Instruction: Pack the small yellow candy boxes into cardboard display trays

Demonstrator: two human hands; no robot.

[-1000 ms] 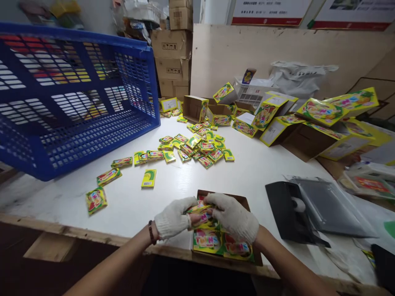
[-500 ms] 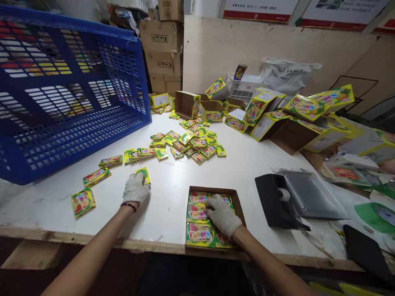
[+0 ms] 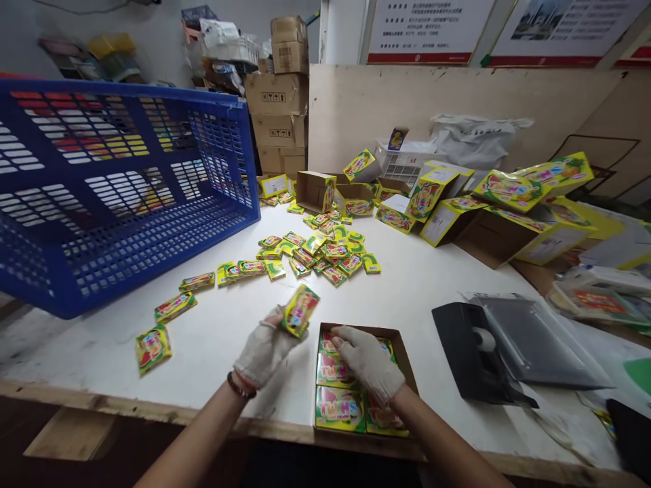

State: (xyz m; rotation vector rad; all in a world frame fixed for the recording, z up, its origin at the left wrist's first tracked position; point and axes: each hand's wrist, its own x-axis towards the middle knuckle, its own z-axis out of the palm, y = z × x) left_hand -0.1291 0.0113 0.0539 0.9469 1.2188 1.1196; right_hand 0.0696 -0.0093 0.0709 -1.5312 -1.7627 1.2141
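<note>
My left hand (image 3: 264,347), in a white knit glove, holds a small yellow candy packet (image 3: 300,310) lifted just above the white table, left of an open brown box (image 3: 405,355). The box is filled with flat yellow packets (image 3: 340,409) printed "TWINS". My gloved right hand (image 3: 367,360) rests flat on the packets inside the box. A heap of loose packets (image 3: 325,249) lies farther back in the middle of the table, and a few single packets (image 3: 152,348) lie at the left.
A big blue plastic crate (image 3: 122,196) is tipped on its side at the left. Yellow display cartons (image 3: 508,196) pile up at the back right. A black tape dispenser (image 3: 470,349) and a grey tray (image 3: 534,342) lie to the right. Brown cardboard boxes (image 3: 279,108) are stacked behind.
My left hand picked a packet off the table at the left and carried it up and right toward the box. My right hand stayed on the packets in the box.
</note>
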